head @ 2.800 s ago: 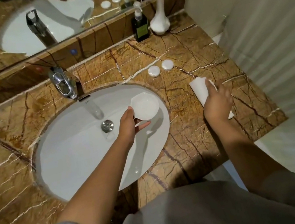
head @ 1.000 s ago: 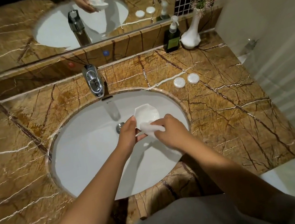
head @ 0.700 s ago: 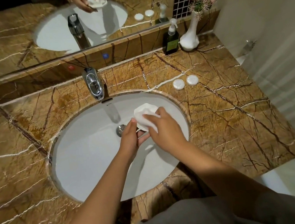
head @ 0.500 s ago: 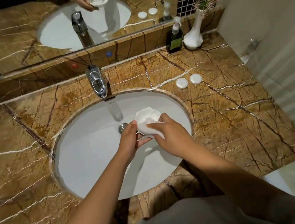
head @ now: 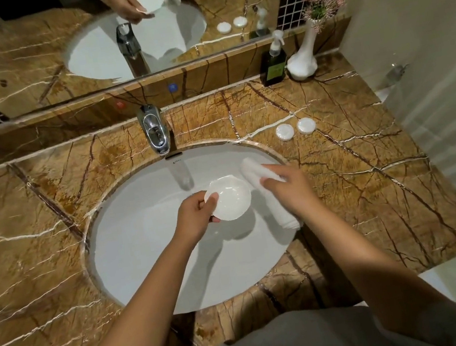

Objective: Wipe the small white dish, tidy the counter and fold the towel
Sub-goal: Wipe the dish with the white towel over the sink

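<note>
The small white dish (head: pixel 230 197) is held over the sink (head: pixel 142 247), its rim pinched by the left hand (head: pixel 195 219). At its 3 o'clock, apparently just clear, the right hand (head: pixel 289 186) grips the towel (head: pixel 269 193). Two white discs (head: pixel 295 129) lie on the surface (head: pixel 372 178) at 2 o'clock.

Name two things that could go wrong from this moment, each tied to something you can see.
1. The left hand pinches the small white dish only at its rim, above the sink; it could slip and chip.
2. The towel in the right hand hangs loose into the sink, so its lower end may pick up any water there.
</note>
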Tool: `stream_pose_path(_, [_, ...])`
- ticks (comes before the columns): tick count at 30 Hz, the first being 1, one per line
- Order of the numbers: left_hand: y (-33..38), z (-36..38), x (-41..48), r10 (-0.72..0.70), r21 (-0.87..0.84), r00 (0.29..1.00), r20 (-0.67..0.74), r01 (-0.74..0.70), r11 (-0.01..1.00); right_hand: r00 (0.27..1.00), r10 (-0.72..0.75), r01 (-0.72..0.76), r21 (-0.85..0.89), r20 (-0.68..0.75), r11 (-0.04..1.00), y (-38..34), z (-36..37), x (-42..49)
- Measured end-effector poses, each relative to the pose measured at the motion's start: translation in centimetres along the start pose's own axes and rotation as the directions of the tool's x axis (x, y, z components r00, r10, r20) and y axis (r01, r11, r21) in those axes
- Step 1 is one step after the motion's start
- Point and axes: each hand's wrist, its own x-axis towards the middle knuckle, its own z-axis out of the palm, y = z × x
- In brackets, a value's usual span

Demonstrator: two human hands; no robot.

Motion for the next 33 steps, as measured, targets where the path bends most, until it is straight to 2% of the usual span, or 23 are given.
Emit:
stream_pose_path(5, [0.4, -0.3, 0.1, 0.031, -0.010, 0.997, -0.064, -0.032, 0.999, 0.979, 0.180, -0.195, 0.187, 0.095, 0.963, 0.8, 0.3, -0.7])
stream_pose_path(12, [-1.0, -0.5, -0.3, 0.018, 0.058, 0.996, -0.088, -0.013, 0.998, 0.904, 0.351, -0.371, 0.036, 0.245, 0.928, 1.9, -2.1, -1.7])
stream_pose_path(14, [-0.8, -0.7, -0.3, 0.037, 0.046, 0.996, -0.076, -0.033, 0.998, 0.921, 0.335, -0.349, 0.039, 0.201, 0.936, 1.5, -2.8, -1.2])
stream_pose_path(17, [0.2, -0.5, -0.2, 0.092, 0.121, 0.996, -0.017, -0.089, 0.989, 0.969, 0.224, -0.233, 0.088, 0.103, 0.969, 0.4, -2.4, -0.3])
stream_pose_path(20, [0.7, -0.1, 0.3, 0.099, 0.087, 0.993, -0.063, -0.094, 0.992, 0.962, 0.237, -0.251, 0.096, 0.137, 0.963, 0.3, -1.1, -0.3])
stream_pose_path(23, [0.1, -0.4, 0.4, 0.071, 0.099, 0.994, -0.081, -0.063, 0.993, 0.910, 0.364, -0.393, 0.131, 0.199, 0.910, 1.1, -1.4, -1.3])
stream_pose_path(25, [-0.5, -0.8, 0.1, 0.029, 0.081, 0.995, -0.091, -0.022, 0.996, 0.859, 0.440, -0.472, 0.073, 0.263, 0.878, 2.0, -2.3, -1.9])
stream_pose_path(27, [-0.8, -1.0, 0.0, -0.032, -0.025, 0.992, -0.121, 0.029, 0.999, 0.820, 0.490, -0.525, 0.048, 0.295, 0.850, 2.8, -2.8, -2.2])
stream_pose_path(30, [0.2, -0.6, -0.1, -0.107, -0.185, 0.992, -0.067, 0.093, 0.978, 0.809, 0.527, -0.583, 0.244, 0.260, 0.775, 3.2, -2.1, -2.2])
stream_pose_path(33, [1.4, 0.5, -0.3, -0.111, -0.223, 0.994, -0.015, 0.105, 0.969, 0.735, 0.596, -0.678, 0.367, 0.324, 0.637, 2.6, -0.6, -2.3])
